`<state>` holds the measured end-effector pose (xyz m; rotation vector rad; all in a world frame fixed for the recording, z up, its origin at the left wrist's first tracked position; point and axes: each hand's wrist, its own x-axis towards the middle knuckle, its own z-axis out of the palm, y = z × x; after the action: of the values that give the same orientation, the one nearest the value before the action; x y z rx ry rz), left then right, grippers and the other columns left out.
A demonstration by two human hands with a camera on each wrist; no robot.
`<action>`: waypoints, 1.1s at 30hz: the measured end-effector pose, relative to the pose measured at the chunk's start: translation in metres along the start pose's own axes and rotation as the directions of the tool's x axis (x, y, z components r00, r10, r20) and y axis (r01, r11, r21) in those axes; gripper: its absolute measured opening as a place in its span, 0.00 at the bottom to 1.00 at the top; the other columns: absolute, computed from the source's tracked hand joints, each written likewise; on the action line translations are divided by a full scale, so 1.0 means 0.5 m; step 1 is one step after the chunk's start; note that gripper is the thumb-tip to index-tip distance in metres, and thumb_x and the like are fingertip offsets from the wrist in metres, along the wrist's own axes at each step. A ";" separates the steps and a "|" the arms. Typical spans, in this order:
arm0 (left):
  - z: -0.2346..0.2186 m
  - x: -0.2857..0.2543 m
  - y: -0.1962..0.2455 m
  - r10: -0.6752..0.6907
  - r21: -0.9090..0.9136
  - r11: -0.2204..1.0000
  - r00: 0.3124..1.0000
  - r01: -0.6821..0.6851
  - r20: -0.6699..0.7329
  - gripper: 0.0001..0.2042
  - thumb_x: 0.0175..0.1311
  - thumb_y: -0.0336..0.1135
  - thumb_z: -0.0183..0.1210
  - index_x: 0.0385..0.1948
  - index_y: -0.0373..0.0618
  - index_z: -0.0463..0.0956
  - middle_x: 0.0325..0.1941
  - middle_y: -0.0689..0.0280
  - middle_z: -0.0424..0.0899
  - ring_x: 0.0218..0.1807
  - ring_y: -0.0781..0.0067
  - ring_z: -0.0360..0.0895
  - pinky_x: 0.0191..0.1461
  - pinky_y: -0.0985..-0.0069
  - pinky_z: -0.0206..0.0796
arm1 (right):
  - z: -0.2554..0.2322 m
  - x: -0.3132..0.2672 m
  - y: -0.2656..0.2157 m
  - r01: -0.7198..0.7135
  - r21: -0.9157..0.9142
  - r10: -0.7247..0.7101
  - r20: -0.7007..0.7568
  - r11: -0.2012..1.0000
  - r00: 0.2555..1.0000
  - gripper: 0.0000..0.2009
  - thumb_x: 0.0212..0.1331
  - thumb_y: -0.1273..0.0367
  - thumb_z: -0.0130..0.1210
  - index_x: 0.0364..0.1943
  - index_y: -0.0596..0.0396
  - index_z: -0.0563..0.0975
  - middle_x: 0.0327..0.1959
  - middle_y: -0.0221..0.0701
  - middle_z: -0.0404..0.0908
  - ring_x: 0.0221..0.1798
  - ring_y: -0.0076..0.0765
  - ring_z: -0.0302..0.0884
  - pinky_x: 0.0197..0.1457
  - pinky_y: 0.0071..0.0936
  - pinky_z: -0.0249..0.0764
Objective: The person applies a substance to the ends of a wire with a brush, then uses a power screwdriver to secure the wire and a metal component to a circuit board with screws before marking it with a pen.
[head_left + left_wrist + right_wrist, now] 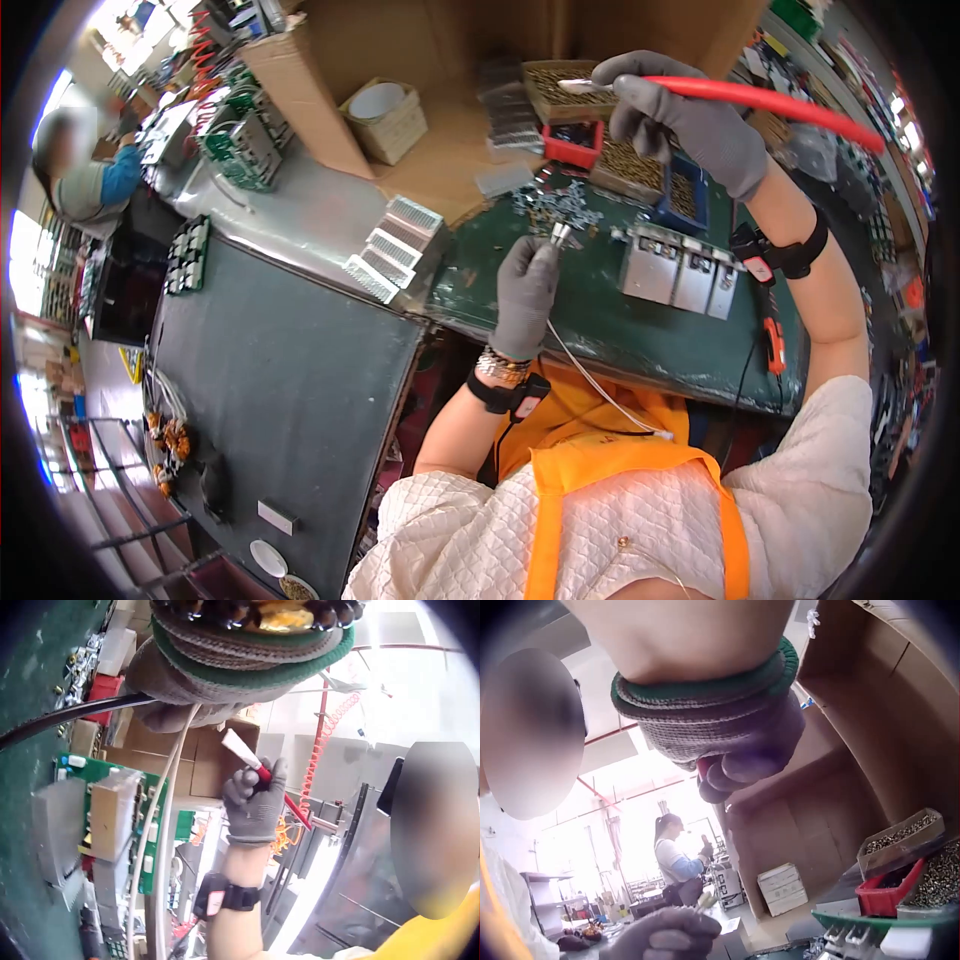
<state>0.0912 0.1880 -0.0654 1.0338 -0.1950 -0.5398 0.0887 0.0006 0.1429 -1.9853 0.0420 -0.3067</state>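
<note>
My gloved right hand (690,125) is raised over the parts boxes and grips a red-handled brush-like tool (780,102). Its pale, flared tip (238,748) shows in the left wrist view. Lower down, my gloved left hand (527,290) pinches a small shiny metal piece (560,233) between thumb and fingers; I cannot tell its kind. A white cable (590,375) runs from that hand down over the orange apron. Beside it on the green bench top lies a circuit board with silver metal blocks (680,275). Loose small metal parts (560,203) are heaped just beyond the left hand.
A red bin (573,146), a blue bin (682,195) and boxes of brass-coloured pieces (625,168) line the back. An orange-handled tool (774,345) with a black cord lies right. Finned metal strips (395,250) sit left. Another person (90,180) is at the far left.
</note>
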 end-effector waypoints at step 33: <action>-0.062 0.023 -0.076 0.162 0.330 0.931 0.987 -0.155 0.007 0.11 0.71 0.39 0.55 0.39 0.40 0.74 0.25 0.76 0.69 0.28 0.88 0.63 0.32 0.84 0.59 | 0.299 0.480 0.087 0.537 -0.409 -0.560 0.072 0.738 0.825 0.10 0.61 0.73 0.51 0.39 0.46 0.84 0.43 0.33 0.82 0.46 0.39 0.81 0.53 0.32 0.75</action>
<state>0.1005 0.1907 -0.1146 1.3366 -0.3572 -0.3548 0.3603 0.0750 0.0921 -2.3840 -0.4998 -0.7949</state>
